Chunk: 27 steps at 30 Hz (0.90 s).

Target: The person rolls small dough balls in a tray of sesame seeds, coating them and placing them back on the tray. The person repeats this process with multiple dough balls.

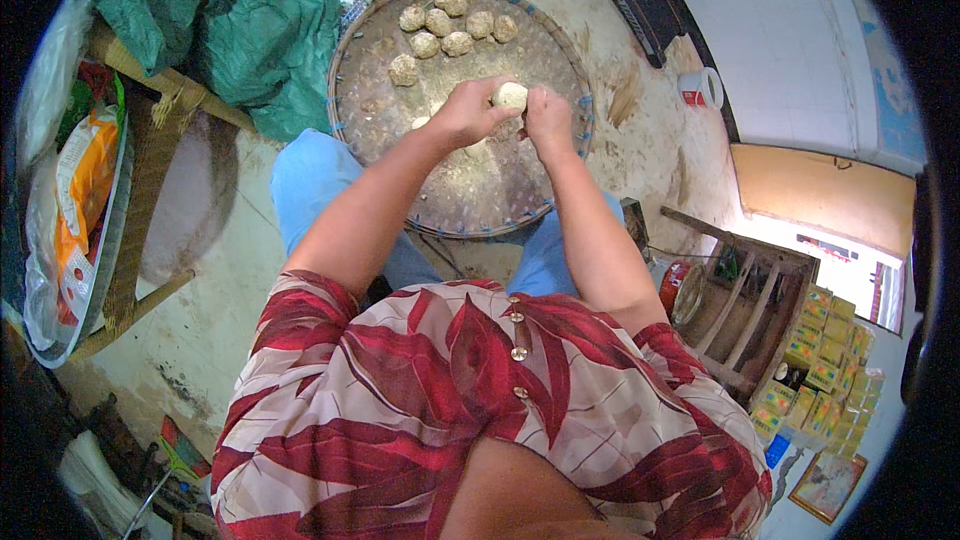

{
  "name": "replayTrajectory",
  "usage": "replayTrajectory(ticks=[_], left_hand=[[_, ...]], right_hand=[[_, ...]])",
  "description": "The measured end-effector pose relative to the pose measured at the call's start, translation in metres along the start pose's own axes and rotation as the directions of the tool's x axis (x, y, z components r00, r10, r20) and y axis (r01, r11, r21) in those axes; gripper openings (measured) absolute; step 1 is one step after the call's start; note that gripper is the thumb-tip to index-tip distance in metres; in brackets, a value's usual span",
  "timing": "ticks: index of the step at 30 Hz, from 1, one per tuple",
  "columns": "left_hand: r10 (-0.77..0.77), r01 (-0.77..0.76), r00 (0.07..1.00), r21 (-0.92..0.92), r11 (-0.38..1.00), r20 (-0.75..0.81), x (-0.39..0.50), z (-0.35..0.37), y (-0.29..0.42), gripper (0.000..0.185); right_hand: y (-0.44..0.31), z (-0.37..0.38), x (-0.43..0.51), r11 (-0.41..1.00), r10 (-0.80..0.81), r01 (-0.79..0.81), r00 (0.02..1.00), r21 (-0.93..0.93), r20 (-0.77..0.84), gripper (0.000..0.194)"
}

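Note:
A pale, smooth ball (510, 96), apparently of dough, is held above a round, flat woven tray (525, 195) with blue ties around its rim. The fingers and thumb of my left hand (474, 109) close around the ball from the left. My right hand (549, 118) is curled against the ball's right side; a small dark bit shows under its fingers, and whether it grips anything is unclear. Pale powder (480, 180) dusts the tray's middle. Partly hidden below my left hand lie pale lumps (475, 148). Several rough, speckled balls (457, 43) rest on the far part.
Green plastic sheeting (285, 37) lies left of the tray. A metal basin (112, 240) with orange packets (82, 180) sits on a woven-seated wooden frame (142, 217). Rightward are a white bucket (701, 88), a red tin (681, 291), a slatted wooden stand (742, 307) and stacked yellow boxes (825, 345).

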<state>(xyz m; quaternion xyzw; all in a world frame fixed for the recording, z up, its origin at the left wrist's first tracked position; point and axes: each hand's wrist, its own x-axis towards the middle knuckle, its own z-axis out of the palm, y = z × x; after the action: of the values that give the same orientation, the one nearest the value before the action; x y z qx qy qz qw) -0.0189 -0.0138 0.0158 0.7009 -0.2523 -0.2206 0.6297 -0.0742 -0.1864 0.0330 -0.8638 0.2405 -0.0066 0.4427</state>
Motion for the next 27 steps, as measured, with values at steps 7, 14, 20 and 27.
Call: replayTrajectory(ticks=[7,14,20,27], left_hand=[[-0.061,0.059,0.998,-0.270,0.961,0.000,0.000,-0.002,-0.001,0.056],[-0.022,-0.009,0.996,-0.336,0.942,-0.089,0.004,0.005,-0.002,0.058],[-0.071,0.064,0.995,-0.103,0.993,-0.068,0.001,0.002,0.001,0.060],[-0.048,0.035,0.998,-0.300,0.953,-0.035,0.013,0.011,-0.028,0.060]], right_hand=[[-0.022,-0.003,-0.008,0.924,0.152,-0.157,0.987,0.349,0.041,0.047],[-0.042,-0.003,-0.011,0.983,0.123,-0.138,0.984,0.120,0.127,0.061],[-0.016,0.009,0.001,0.969,-0.134,0.116,0.989,-0.217,-0.070,0.071],[-0.006,0.011,-0.004,0.922,-0.265,0.216,0.957,-0.321,-0.119,0.058]])
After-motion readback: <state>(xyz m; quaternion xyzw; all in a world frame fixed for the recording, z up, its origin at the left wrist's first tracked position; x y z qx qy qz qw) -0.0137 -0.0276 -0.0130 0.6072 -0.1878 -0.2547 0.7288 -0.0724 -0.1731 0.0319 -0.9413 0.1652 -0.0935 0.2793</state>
